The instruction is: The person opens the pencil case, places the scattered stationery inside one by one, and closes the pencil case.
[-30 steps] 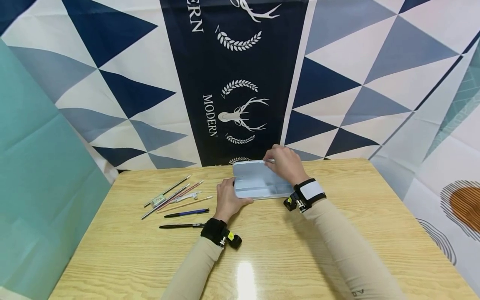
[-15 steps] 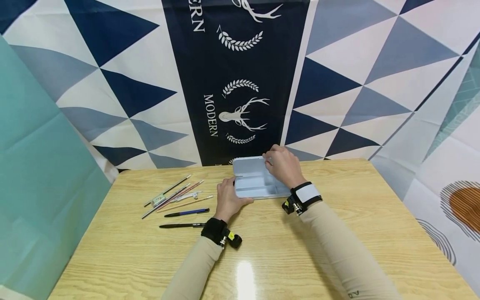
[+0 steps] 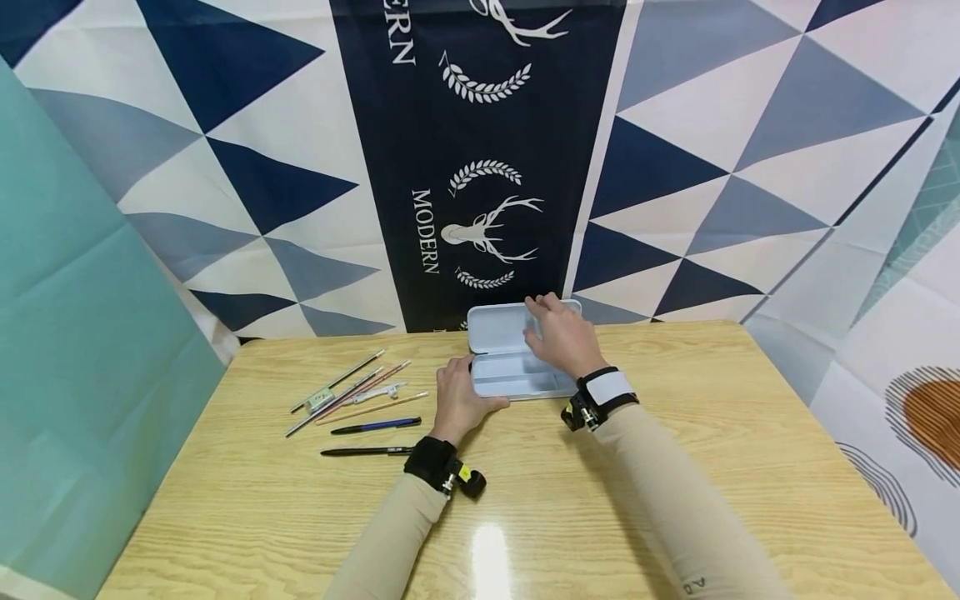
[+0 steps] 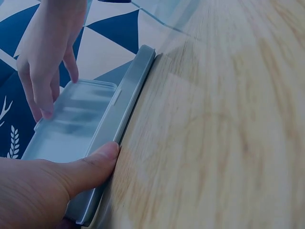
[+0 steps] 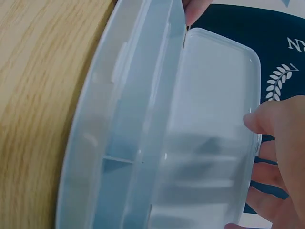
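A pale blue pencil case (image 3: 517,385) lies at the table's back edge, its lid (image 3: 497,328) raised and leaning back toward the wall. Inside, the base shows long compartments and a small divider (image 5: 119,160). My left hand (image 3: 459,400) grips the left end of the base, with its thumb (image 4: 97,164) along the front side and its fingers mostly hidden behind. At the right part of the lid is my right hand (image 3: 566,337), fingers loosely extended. In the right wrist view its thumb (image 5: 259,119) is at the lid's rim, and the other fingers are beyond that rim.
Left of the case lie several pencils (image 3: 352,392), a white compass (image 3: 382,392), a small boxed eraser (image 3: 321,400), a blue pen (image 3: 375,426) and a black pen (image 3: 363,452). A patterned cloth wall (image 3: 480,167) stands right behind the table (image 3: 600,517).
The lid has swung further up and back, so more of its inner face shows. My right hand's fingers have loosened and spread. The left hand stays on the case.
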`<state>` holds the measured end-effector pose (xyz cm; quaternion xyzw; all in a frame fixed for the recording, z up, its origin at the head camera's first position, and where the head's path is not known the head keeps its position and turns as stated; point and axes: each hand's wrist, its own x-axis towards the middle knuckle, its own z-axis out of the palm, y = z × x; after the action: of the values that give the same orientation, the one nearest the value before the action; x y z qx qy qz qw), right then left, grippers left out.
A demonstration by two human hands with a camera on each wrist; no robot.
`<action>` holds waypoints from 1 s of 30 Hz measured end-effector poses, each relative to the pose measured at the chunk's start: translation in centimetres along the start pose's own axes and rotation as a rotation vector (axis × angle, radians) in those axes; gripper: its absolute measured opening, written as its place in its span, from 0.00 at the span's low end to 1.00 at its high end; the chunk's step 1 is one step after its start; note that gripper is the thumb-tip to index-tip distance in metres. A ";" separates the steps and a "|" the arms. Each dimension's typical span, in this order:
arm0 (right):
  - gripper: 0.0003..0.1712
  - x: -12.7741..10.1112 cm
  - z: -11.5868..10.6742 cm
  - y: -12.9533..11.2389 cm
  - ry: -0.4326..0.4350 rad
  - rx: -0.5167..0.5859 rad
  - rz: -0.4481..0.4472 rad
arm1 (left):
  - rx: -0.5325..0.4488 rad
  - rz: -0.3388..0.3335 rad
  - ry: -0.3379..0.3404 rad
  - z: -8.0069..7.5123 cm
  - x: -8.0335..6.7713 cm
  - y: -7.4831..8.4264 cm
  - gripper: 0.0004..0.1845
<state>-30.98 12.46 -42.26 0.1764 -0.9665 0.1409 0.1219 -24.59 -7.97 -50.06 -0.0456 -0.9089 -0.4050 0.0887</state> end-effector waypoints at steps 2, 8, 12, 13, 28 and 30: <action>0.38 0.0 0.2 0.0 -0.016 0.003 0.013 | 0.009 -0.002 -0.004 -0.1 -0.1 0.1 0.53; 0.44 0.0 0.9 0.3 -0.086 0.021 0.034 | 0.005 -0.011 -0.013 -0.3 -0.3 0.4 0.53; 0.48 0.9 3.2 2.1 -0.135 0.002 0.034 | 0.010 -0.012 -0.013 -0.4 -0.5 0.5 0.52; 0.49 1.2 3.5 2.5 -0.155 0.002 0.034 | 0.012 -0.011 -0.013 -0.4 -0.5 0.5 0.52; 0.45 -0.2 1.1 0.3 -0.233 0.029 0.049 | 0.023 -0.007 -0.015 -0.3 -0.5 0.5 0.52; 0.44 -0.3 1.0 0.3 -0.215 0.023 0.039 | 0.027 -0.005 -0.014 -0.3 -0.5 0.4 0.53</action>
<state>-30.96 12.51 -43.33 0.1731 -0.9756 0.1348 0.0125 -24.02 -7.89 -49.68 -0.0449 -0.9150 -0.3925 0.0819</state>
